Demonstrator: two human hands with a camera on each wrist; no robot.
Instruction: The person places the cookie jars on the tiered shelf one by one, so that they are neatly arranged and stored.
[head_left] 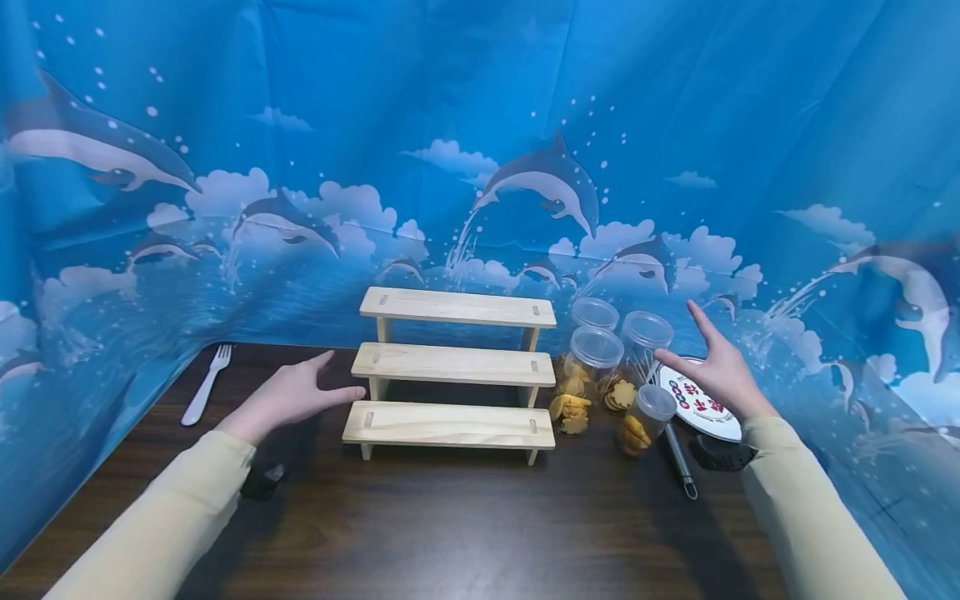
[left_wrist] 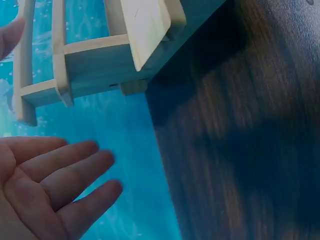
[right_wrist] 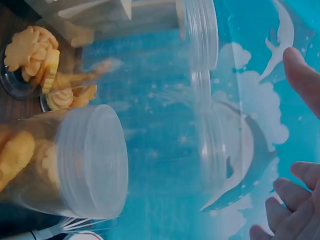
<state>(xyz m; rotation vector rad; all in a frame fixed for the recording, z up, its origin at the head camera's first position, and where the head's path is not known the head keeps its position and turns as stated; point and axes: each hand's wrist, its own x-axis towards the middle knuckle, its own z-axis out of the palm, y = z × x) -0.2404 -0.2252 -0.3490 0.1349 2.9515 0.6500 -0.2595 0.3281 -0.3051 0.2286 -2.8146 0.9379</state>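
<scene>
A three-step wooden display stand [head_left: 450, 361] stands mid-table. My left hand [head_left: 300, 396] hovers just left of its lower steps, thumb and fingers spread and holding nothing. In the left wrist view, the fingers [left_wrist: 75, 172] extend below the stand's side. My right hand [head_left: 716, 375] is raised at the right, thumb and fingers apart, also holding nothing. To its left stand several clear lidded jars [head_left: 596, 350] with cookies low inside. A shorter cookie jar [head_left: 647, 421] sits in front of them. In the right wrist view, this hand [right_wrist: 297, 205] is beyond the jar lids.
A whisk [head_left: 677, 458] lies beside the short jar, its handle toward me. Behind it is a white round plate [head_left: 712, 408] with printed lettering, partly covered by my right hand. A white fork [head_left: 207, 385] lies far left. A blue dolphin-print curtain [head_left: 420, 108] hangs behind the table.
</scene>
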